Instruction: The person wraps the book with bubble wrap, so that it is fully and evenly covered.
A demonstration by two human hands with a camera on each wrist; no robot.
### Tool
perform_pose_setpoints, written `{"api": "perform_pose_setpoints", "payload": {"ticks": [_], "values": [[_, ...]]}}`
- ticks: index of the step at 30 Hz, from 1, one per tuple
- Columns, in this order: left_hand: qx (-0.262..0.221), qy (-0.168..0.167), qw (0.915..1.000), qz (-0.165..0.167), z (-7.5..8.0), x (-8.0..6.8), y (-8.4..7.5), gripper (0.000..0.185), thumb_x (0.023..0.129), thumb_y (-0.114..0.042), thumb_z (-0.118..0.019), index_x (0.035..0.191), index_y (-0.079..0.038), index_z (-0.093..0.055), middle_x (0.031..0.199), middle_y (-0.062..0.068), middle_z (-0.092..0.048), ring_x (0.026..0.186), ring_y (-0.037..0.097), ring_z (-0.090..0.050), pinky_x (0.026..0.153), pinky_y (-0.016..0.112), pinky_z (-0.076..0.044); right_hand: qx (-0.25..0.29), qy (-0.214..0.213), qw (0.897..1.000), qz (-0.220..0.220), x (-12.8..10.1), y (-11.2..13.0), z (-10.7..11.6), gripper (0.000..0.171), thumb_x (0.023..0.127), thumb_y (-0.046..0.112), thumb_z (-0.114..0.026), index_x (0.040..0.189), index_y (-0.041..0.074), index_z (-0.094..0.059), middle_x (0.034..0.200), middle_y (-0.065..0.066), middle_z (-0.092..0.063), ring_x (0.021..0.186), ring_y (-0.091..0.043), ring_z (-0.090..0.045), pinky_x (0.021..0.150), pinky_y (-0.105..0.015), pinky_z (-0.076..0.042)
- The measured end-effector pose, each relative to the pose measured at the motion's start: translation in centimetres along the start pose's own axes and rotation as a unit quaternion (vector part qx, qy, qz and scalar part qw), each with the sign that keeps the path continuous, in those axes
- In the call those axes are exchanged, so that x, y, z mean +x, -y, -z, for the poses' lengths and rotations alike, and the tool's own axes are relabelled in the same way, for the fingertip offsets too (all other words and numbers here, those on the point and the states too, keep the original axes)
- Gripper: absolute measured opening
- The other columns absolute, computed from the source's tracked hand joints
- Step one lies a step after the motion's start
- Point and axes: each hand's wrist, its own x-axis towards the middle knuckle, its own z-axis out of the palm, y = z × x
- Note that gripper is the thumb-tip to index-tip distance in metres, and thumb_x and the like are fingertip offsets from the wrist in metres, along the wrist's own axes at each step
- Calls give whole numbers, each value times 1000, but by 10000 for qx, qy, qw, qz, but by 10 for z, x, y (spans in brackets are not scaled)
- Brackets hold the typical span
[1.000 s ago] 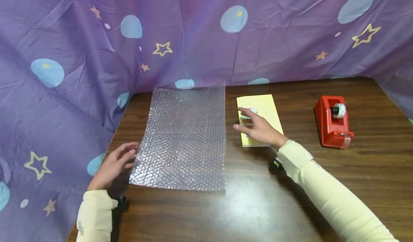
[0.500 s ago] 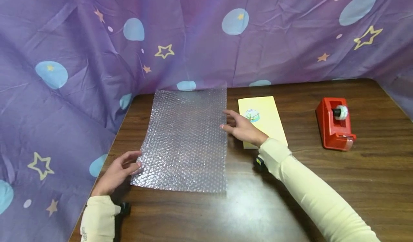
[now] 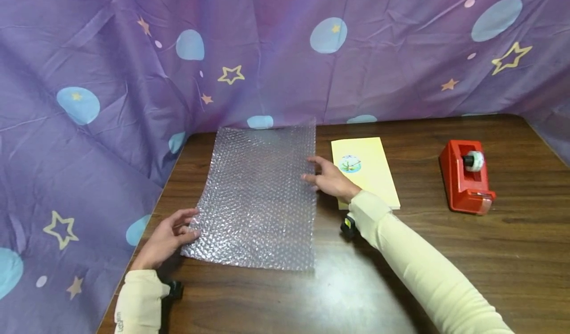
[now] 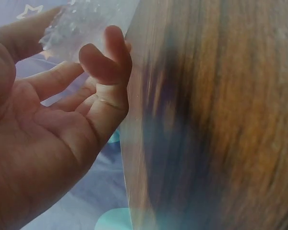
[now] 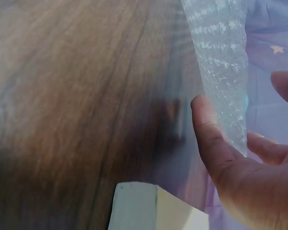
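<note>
A purple cloth (image 3: 111, 101) with stars and blue dots hangs behind and to the left of the brown wooden bench (image 3: 445, 255). A sheet of bubble wrap (image 3: 260, 195) lies flat on the bench's left part, its far edge against the cloth. A yellow card (image 3: 369, 175) lies just right of the wrap, and a red tape dispenser (image 3: 465, 183) sits farther right, well apart. The left hand (image 3: 166, 237) pinches the wrap's near left corner between thumb and fingers. The right hand (image 3: 331, 178) rests its loosely spread fingers on the wrap's right edge, grip slack, gripping nothing.
</note>
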Motion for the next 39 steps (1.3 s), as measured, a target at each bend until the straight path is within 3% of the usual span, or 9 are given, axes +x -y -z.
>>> {"api": "perform_pose_setpoints", "payload": {"ticks": [6,15,22,25,33,39], "values": [[96,47,9998,-151,0,1,3,61,89,1,-68,144,4,-44,128,32,-57,83,1,-58,69,21,-52,358,-71,9993,-5,6,-1,-2,63,94,1,-59,151,-6,-31,147,-32,-45,106,-35,-67,85,-35,-61],[268,43,9993,-253,2,0,4,61,88,1,-68,144,1,-46,133,32,-56,86,3,-58,69,23,-53,-366,-405,9984,142,3,-2,-3,75,81,-6,-67,149,-4,-36,141,-32,-53,119,-41,-63,99,-43,-55],[574,60,9981,-228,9,1,4,60,89,0,-68,145,-3,-47,139,30,-53,93,7,-59,73,23,-54,-506,-329,9981,77,-5,0,-4,74,79,-11,-59,149,-5,-37,105,-26,-74,94,-32,-75,82,-34,-60],[652,86,9974,-282,11,4,5,60,89,-2,-69,145,-3,-47,140,30,-53,96,10,-61,75,23,-55,-416,-345,9985,92,-9,1,-3,74,78,-12,-60,149,-6,-38,101,-24,-75,92,-29,-76,80,-33,-60],[991,79,9936,-528,17,12,5,53,88,1,-69,139,2,-52,130,28,-60,94,5,-61,75,20,-53,-673,-483,9965,83,-18,-5,-3,72,81,-1,-74,146,-8,-43,98,-22,-76,92,-29,-77,84,-35,-59],[1424,30,9874,-693,16,22,1,50,86,1,-72,134,3,-56,125,27,-64,101,22,-64,77,20,-51,-1006,-653,9927,110,-23,-9,-1,70,80,5,-76,143,-6,-48,97,-20,-77,91,-28,-77,91,-40,-58]]}}
